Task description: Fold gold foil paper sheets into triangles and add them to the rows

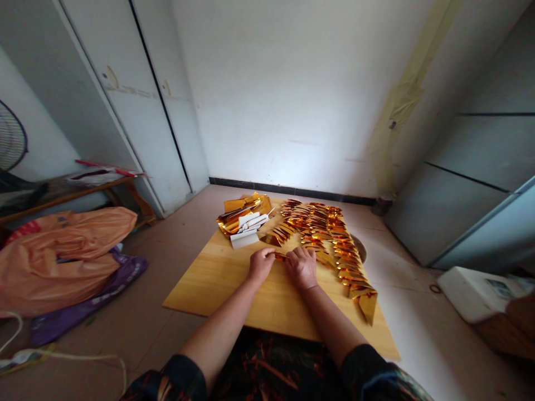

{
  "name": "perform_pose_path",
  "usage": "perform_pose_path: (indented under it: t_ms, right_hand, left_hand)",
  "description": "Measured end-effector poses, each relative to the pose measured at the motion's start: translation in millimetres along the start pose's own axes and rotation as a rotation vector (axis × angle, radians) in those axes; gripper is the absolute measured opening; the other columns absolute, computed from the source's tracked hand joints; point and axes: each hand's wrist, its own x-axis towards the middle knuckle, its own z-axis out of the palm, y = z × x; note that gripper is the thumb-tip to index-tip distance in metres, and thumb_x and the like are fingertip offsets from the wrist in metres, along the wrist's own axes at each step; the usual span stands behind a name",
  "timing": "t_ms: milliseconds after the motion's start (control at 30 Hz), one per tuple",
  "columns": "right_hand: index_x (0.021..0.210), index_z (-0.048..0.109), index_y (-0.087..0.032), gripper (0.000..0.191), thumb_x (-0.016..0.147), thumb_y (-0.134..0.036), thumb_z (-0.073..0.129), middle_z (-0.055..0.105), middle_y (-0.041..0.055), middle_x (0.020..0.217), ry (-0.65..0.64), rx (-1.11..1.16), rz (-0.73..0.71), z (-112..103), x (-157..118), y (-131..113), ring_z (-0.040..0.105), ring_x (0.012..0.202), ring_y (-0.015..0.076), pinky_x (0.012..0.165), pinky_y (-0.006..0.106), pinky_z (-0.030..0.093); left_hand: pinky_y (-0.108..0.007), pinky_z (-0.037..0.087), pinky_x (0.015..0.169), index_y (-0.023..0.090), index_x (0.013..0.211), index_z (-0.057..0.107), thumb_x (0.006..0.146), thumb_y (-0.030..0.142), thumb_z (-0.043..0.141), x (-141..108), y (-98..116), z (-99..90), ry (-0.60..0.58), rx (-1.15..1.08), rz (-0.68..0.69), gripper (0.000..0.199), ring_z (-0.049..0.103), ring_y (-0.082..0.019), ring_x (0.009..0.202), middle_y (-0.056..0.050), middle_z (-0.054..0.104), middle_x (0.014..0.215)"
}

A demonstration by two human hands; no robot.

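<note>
My left hand and my right hand are closed around the two ends of a small piece of gold foil paper, just above the wooden board. The fingers hide much of the piece. Beyond my right hand lie rows of folded gold foil pieces, overlapping one another down the right side of the board. A short row of folded foil pieces is just past my hands. At the far left of the board is a pile of loose gold foil sheets, with white-backed sheets in front.
An orange plastic bag and a purple bag lie on the floor to the left, near a wooden bench. A white box and a grey refrigerator stand at the right. A white wall rises behind the board.
</note>
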Motion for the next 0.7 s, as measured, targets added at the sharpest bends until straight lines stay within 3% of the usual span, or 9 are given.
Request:
perform_pose_path:
  t_ms: [400,567,700]
  right_hand:
    - [0.065,0.062,-0.019,0.020,0.083,-0.016,0.055,0.058,0.0001,0.061,0.023,-0.085,-0.044,-12.7,11.2,10.0,0.042,0.061,0.0129,0.066,0.029,0.018]
    - [0.063,0.060,-0.017,0.023,0.084,-0.015,0.051,0.059,0.0013,0.060,0.068,-0.152,-0.005,-16.3,34.3,33.7,0.042,0.059,0.0125,0.065,0.030,0.017]
    - [0.060,0.060,-0.017,0.024,0.082,-0.013,0.051,0.059,0.0010,0.059,0.065,-0.201,0.036,-10.0,56.9,55.8,0.042,0.057,0.0121,0.064,0.030,0.016]
  left_hand:
    - [-0.029,0.053,0.085,0.018,0.098,0.072,0.076,0.010,0.055,2.1,10.5,11.7,0.004,-0.117,0.040,0.029,0.069,-0.017,0.087,-0.004,0.075,0.092]
    - [-0.023,0.051,0.067,0.014,0.124,0.058,0.076,0.021,0.060,1.4,13.1,18.1,0.037,-0.170,0.038,0.049,0.064,-0.013,0.065,0.000,0.069,0.072]
    - [-0.022,0.051,0.066,0.015,0.122,0.060,0.075,0.020,0.059,-5.7,8.3,20.6,-0.006,-0.172,0.080,0.047,0.061,-0.012,0.063,0.001,0.067,0.070]
